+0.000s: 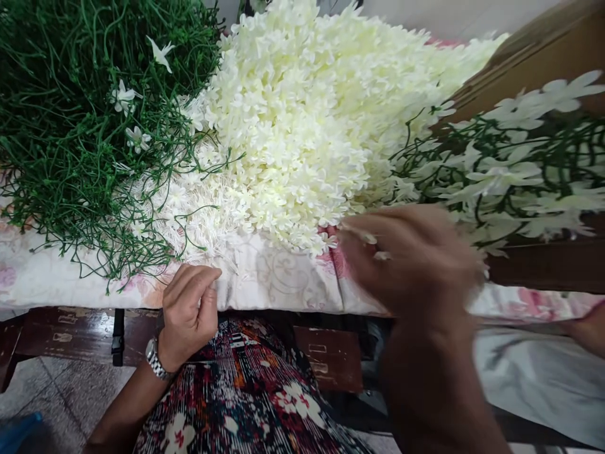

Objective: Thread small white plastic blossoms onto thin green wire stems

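My left hand (191, 306), with a metal watch on its wrist, is closed at the table's front edge, thumb against the curled fingers. Whatever it may hold is hidden. My right hand (409, 261) is smeared by motion over the front of the cloth, right of the middle. Small pale bits show by its fingertips, too blurred to name. Beyond my hands lies a big heap of loose cream-white artificial flowers (302, 126). Green plastic stems (94, 126) are piled at the left, several white blossoms among them. At the right, assembled sprays of white flowers on green stems (501, 170) lie close to my right hand.
A floral cloth (283, 277) covers the table. A brown cardboard box (543, 57) stands at the right behind the sprays. Part of another person's arm (588, 328) shows at the right edge. Below the cloth is a dark wooden frame (70, 334).
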The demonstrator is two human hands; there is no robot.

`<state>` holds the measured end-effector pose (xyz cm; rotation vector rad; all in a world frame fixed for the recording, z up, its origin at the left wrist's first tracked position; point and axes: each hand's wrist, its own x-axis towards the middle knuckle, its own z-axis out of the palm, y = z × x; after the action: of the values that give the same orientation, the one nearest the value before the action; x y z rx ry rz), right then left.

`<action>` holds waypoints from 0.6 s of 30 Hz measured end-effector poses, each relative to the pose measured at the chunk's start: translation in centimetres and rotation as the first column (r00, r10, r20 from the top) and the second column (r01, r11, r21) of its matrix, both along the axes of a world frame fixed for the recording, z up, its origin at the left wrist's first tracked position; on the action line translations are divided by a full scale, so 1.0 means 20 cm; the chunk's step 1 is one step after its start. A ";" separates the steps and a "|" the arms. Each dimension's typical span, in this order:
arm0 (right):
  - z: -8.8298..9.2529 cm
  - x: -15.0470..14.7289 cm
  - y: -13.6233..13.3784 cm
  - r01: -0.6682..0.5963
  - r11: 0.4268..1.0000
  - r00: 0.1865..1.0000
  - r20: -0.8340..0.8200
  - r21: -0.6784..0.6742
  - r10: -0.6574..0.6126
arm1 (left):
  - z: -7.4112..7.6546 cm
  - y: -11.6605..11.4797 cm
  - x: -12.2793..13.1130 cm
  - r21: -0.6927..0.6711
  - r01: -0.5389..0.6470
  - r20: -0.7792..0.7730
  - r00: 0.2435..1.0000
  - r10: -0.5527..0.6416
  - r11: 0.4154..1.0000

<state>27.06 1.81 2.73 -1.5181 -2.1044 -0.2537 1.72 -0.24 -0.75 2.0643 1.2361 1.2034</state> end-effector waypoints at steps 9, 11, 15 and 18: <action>-0.13 -0.09 0.08 -0.038 0.996 0.996 0.074 -0.080 0.044 | 0.00 -0.01 0.00 -0.004 0.027 -0.020 0.999 -0.027 1.000; -0.11 -0.08 0.05 -0.067 0.991 0.997 -0.056 -0.115 0.061 | -0.01 -0.01 0.01 0.001 0.051 -0.009 0.999 -0.051 0.999; -0.08 -0.10 0.00 -0.165 0.966 0.944 -0.317 -0.200 0.095 | 0.00 -0.01 0.03 -0.013 0.082 0.028 0.996 -0.081 0.997; -0.08 -0.15 -0.02 -0.246 0.939 0.862 -0.497 -0.239 0.099 | 0.03 0.00 0.06 -0.072 0.118 0.053 0.992 -0.115 0.990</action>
<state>24.12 1.33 1.17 -1.3542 -1.9052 0.4846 2.92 -0.33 -0.08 2.0112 1.1054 1.1300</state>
